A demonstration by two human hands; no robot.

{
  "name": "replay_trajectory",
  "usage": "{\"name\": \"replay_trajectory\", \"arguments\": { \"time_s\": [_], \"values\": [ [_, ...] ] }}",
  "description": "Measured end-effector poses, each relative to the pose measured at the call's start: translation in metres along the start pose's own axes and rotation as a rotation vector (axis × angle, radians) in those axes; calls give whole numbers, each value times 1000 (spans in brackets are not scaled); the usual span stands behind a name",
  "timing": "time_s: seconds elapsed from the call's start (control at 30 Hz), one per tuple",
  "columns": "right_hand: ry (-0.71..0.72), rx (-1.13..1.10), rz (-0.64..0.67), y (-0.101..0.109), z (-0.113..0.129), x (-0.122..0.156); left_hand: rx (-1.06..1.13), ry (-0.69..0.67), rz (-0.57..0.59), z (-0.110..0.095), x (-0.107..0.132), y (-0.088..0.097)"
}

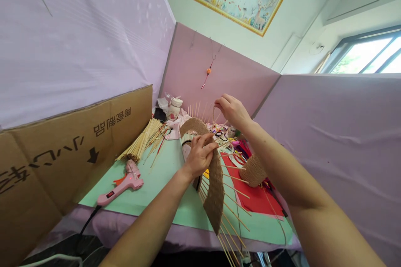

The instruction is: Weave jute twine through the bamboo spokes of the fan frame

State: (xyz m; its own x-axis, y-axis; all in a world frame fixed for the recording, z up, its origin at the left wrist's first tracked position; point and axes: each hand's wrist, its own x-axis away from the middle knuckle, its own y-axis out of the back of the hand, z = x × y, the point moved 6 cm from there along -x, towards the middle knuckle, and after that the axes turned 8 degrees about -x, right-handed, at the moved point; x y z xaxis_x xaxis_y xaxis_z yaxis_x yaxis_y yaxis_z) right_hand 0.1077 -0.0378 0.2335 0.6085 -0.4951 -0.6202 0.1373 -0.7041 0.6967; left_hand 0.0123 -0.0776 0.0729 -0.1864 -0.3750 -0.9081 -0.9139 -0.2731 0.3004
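Observation:
A curved brown band woven of twine (214,192), with thin wooden sticks poking out along its edge, arches over the table. My left hand (200,154) grips it near the top, fingers closed around the band and the base of a stick. Above and to the right, my right hand (232,109) pinches a strand of twine (214,116) that runs down toward the band. On the right, beneath my right forearm, a roll of twine (253,171) rests on red sheets (250,198). What lies inside the arch is partly hidden by my left hand.
A pink glue gun (123,185) lies left on the green table cover (163,192), beside a bundle of wooden sticks (140,139). A cardboard sheet (75,150) stands along the left edge. A white lidded cup (174,108) is at the back; pink and lilac partitions enclose the table.

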Motion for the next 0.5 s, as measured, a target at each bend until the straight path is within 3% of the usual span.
{"name": "replay_trajectory", "arguments": {
  "time_s": [0.2,0.37,0.5],
  "values": [
    [-295,-256,-25,-23,-27,5,1,-3,0,-1,1,-1],
    [-725,-597,59,-87,-36,35,2,0,19,-1,1,-3],
    [-766,-780,91,-129,-15,48,20,13,25,1,1,-3]
  ]
}}
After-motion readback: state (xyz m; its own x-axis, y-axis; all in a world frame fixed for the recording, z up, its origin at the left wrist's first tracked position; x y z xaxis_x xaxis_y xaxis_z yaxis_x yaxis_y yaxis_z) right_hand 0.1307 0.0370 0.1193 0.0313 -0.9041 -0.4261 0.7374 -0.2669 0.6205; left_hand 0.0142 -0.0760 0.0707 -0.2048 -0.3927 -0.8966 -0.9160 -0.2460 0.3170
